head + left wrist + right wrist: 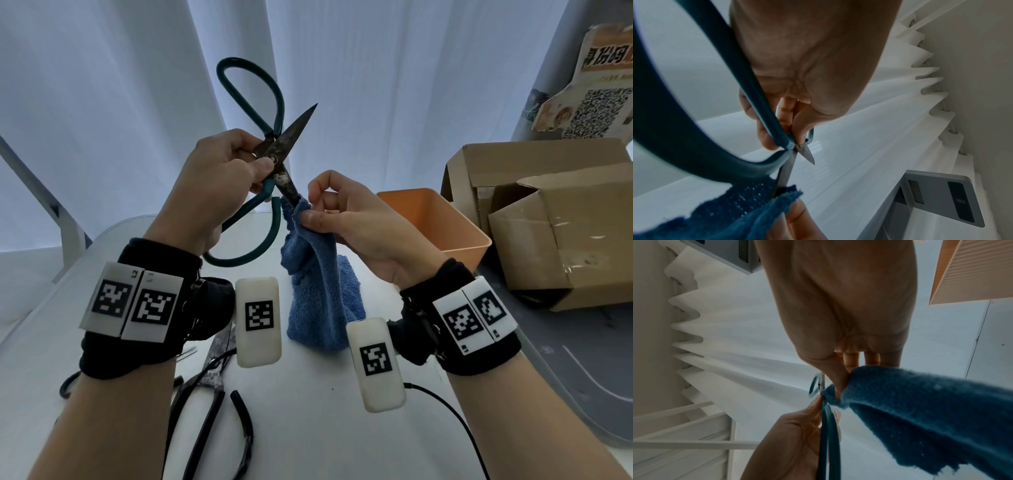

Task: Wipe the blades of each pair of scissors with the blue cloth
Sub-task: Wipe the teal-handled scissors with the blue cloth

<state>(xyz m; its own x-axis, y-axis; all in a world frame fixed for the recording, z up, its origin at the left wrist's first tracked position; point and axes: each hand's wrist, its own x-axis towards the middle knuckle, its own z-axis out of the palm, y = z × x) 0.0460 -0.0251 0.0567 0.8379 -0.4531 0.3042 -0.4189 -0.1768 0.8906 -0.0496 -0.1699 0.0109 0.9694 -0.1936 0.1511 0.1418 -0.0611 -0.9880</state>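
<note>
My left hand (pixel 236 164) grips a pair of green-handled scissors (pixel 274 154) at the pivot, held up above the table with the blades spread. One dark blade points up and right; the other slants down into the blue cloth (pixel 315 274). My right hand (pixel 329 212) pinches the cloth round that lower blade's tip, and the rest of the cloth hangs down to the table. In the left wrist view the lower blade (pixel 786 175) enters the cloth (pixel 748 211). In the right wrist view the cloth (pixel 910 410) drapes from my fingers beside the green handle (pixel 826 434).
A black-handled pair of scissors (pixel 212 387) lies on the white table (pixel 325 428) near my left forearm. An orange tub (pixel 435 222) stands right of my right hand, with cardboard boxes (pixel 548 233) behind it. White curtains hang at the back.
</note>
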